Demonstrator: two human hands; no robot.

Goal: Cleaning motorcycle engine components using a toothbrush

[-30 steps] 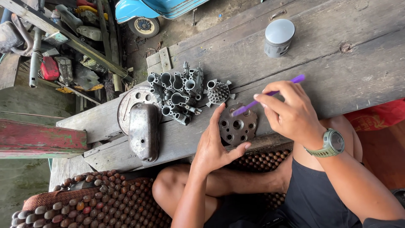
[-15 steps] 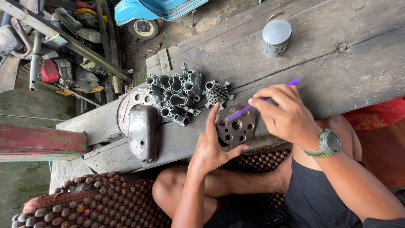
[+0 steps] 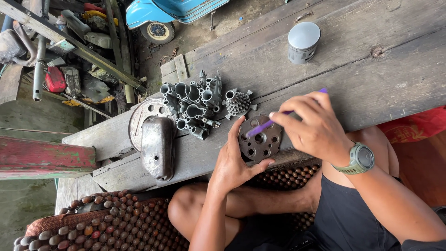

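My left hand point(image 3: 234, 160) grips a round grey metal plate with several holes point(image 3: 260, 144), held at the near edge of the wooden bench point(image 3: 371, 79). My right hand point(image 3: 316, 125), with a green watch on its wrist, holds a purple brush point(image 3: 278, 118) whose tip touches the top of the plate. Just beyond the plate lie a small finned round part point(image 3: 238, 103) and a cluster of grey carburetor bodies point(image 3: 193, 104).
A metal piston point(image 3: 303, 42) stands far on the bench. A dull metal cover point(image 3: 157, 146) lies on a round plate point(image 3: 139, 116) at left. Beaded seat mat point(image 3: 116, 223) under my legs. Blue scooter point(image 3: 172, 14) and scrap parts point(image 3: 69, 69) lie beyond.
My right hand moved left and down, bringing the purple brush onto the holed plate. My left hand turned the plate up slightly and kept hold of it.
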